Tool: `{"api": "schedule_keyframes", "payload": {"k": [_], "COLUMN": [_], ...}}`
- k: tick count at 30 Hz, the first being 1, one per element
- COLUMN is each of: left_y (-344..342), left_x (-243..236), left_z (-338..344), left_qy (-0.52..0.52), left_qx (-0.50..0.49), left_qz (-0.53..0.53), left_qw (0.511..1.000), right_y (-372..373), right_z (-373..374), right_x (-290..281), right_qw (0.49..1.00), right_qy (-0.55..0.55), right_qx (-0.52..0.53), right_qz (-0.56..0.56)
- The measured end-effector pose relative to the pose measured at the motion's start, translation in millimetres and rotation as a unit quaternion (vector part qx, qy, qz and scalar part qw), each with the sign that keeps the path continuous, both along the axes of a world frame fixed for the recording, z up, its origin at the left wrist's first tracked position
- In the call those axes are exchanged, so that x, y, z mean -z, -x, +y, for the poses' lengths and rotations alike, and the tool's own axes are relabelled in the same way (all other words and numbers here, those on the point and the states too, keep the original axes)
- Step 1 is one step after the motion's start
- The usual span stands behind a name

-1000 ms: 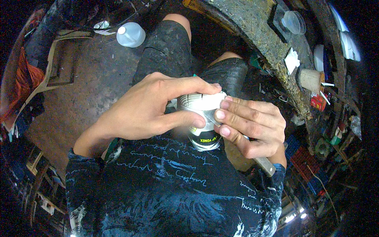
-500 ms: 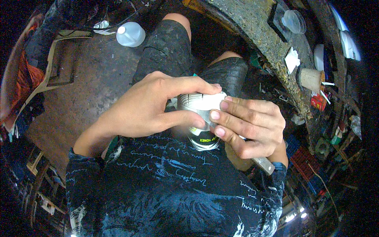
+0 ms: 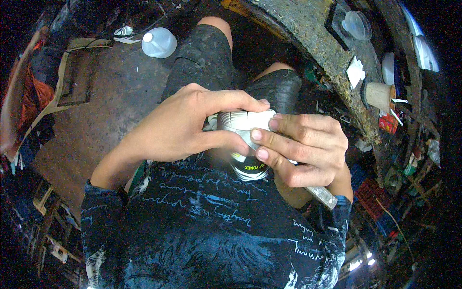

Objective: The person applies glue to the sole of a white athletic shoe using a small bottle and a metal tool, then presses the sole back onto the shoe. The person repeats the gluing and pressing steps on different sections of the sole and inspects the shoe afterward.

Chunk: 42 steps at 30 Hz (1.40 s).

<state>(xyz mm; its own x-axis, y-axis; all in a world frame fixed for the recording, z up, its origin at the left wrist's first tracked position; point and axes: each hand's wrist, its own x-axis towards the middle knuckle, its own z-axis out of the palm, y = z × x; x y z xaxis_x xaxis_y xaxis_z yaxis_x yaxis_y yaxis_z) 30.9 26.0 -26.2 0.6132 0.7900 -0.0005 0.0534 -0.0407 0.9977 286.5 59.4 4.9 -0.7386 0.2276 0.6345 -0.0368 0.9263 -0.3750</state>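
Note:
A white and black shoe (image 3: 249, 174), with a ridged pale sole and yellow lettering on a dark band, is held above my lap. My left hand (image 3: 183, 127) grips it from the left, thumb and forefinger spread around the sole. From the right, the bent fingers of my right hand (image 3: 305, 149) press on the sole's edge, over a greyish patch. A flat metal strip (image 3: 322, 197) sticks out below my right palm, held in that hand. Its other end is hidden by the fingers.
A translucent jug (image 3: 159, 43) stands on the floor at the far left. To the right runs a rough workbench (image 3: 320, 60) with a clear plastic tub (image 3: 357, 25), a white scrap (image 3: 355, 72) and a beige cup (image 3: 379, 95). A red box (image 3: 388, 124) sits near the cup.
The fingertips of my right hand have slid slightly left and up along the shoe's sole. The metal strip has shifted a little with that hand. My left hand keeps its hold.

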Motion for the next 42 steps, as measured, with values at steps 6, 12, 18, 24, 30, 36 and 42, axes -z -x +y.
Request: {"api": "schedule_keyframes", "payload": {"k": [6, 12, 18, 24, 30, 36, 42], "left_y": [-0.2, -0.3, 5.2, 8.0, 17.0, 24.0, 23.8], "left_x": [-1.2, -1.2, 1.2, -3.9, -6.8, -17.8, -46.4], "left_z": [1.8, 2.0, 9.6, 16.8, 16.3, 20.3, 16.3], "left_qy": [-0.002, -0.013, 0.051, 0.066, 0.016, -0.075, -0.144], "left_qx": [0.001, -0.004, 0.009, 0.046, -0.002, -0.013, 0.004], "left_qz": [0.009, 0.004, -0.03, -0.067, 0.001, 0.119, 0.241], "left_qw": [1.0, 1.0, 0.998, 0.995, 1.0, 0.99, 0.96], "right_y": [4.0, 4.5, 4.7, -6.1, -28.4, -54.8, -59.4], "right_z": [0.1, -0.6, 6.8, 38.4, 17.8, 64.8, 128.2], "right_x": [5.9, 2.7, -0.6, 6.8, 7.7, 39.1, 70.8], "right_qw": [0.999, 0.999, 0.999, 0.977, 0.803, 0.71, 0.709], "right_qy": [-0.02, -0.015, 0.015, 0.186, 0.464, 0.508, 0.35], "right_qx": [0.02, 0.029, 0.039, -0.085, 0.295, 0.486, 0.589], "right_qz": [0.026, 0.006, -0.029, 0.056, 0.229, -0.037, -0.166]}}
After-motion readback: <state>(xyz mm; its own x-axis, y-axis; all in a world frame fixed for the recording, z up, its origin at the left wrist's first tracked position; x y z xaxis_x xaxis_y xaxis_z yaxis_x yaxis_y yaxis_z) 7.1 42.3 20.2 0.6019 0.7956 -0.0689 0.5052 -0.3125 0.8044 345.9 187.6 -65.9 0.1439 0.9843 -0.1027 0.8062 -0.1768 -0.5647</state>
